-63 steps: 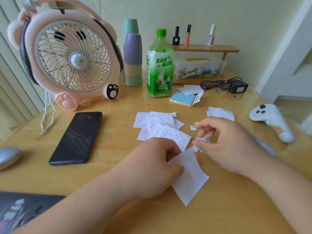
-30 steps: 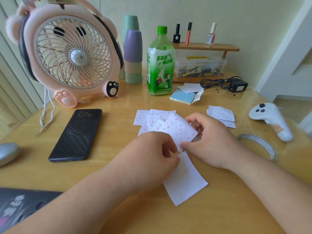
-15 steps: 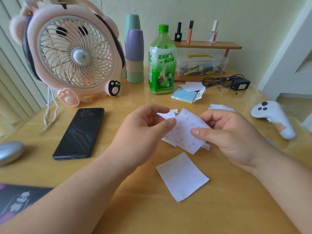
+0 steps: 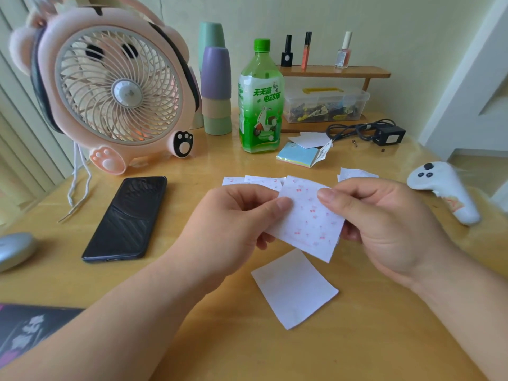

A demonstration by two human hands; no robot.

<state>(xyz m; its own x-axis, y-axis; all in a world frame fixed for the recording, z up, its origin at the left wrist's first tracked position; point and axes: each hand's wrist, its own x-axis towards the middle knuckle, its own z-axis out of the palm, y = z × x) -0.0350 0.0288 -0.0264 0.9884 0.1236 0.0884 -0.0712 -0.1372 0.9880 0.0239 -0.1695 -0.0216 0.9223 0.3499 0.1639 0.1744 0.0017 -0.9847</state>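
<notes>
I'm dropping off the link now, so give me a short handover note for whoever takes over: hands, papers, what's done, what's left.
Left hand: pinches the left edge of the cherry-print square.
Right hand: pinches its right edge, and the square is held above the table.
Plain white square: lies flat on the table, just below the hands.
More printed squares: lie on the table behind the hands.
Done: one printed square is picked up.
Left: probably folding or placing it, then the remaining squares.
</notes>
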